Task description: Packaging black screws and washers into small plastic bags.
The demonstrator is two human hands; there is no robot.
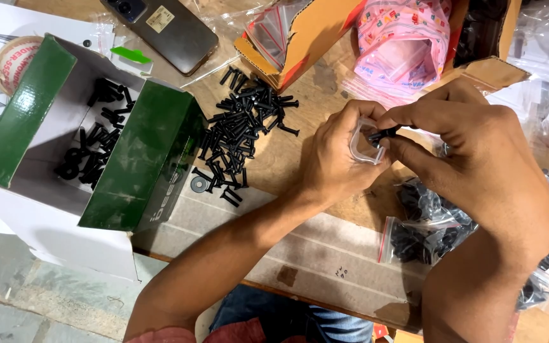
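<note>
A small clear bag (367, 141) is held open above the bench (325, 254) in the narrow grip of the left hand (332, 159); black screws (382, 133) are pinched at its mouth by the right hand (478, 159). The mouth is best kept wide and the screws fed point first. Filled bags (424, 232) of screws lie just beside. Farther off, loose screws (243, 136) are heaped, and more (93, 149) lie inside the green-flapped box (65, 146).
</note>
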